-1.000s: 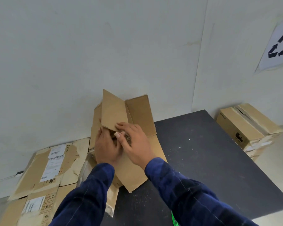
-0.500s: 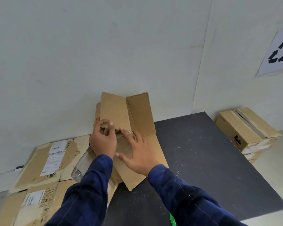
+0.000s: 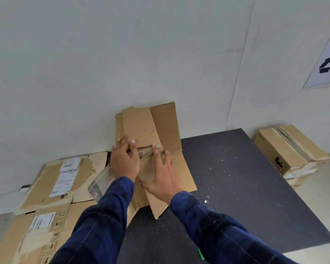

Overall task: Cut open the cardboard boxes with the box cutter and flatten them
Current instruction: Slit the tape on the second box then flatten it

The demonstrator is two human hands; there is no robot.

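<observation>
Wall (image 3: 122, 54): plain off-white, smooth, with a faint vertical panel seam towards 1 o'clock.
Black mat (image 3: 236, 187): a flat, matte, dark rectangle on the floor. It is speckled with pale crumbs and spreads from the centre out to 4 o'clock.
Flattened cardboard pile (image 3: 51, 187): brown corrugated sheets lying flat at 8 o'clock, beside the mat. They have torn edges, white shipping labels with barcodes, and printed handling symbols.
Opened cardboard box (image 3: 141, 124): brown corrugated board, unfolded. Its lower panels lie on the mat's far left corner, and two rectangular flaps stand up against the wall at 12 o'clock of my hands.
Intact carton (image 3: 282, 147): a brown oblong at 3 o'clock, off the mat and well apart from my hands. Torn tape runs along its top seam.
Recycling sign (image 3: 328, 63): white paper with black arrows, on the wall at 2 o'clock.
Right hand (image 3: 160, 176): fingers spread and straight, palm pressed flat on the box's lower panel, fingertips reaching the crumpled fold under the flaps.
Left hand (image 3: 125, 161): just beside my right hand at its 10 o'clock. It grips the lower edge of the left flap, thumb in front.
Clear plastic film (image 3: 101, 181): shiny and wrinkled, poking out at 8 o'clock of my left hand.
</observation>
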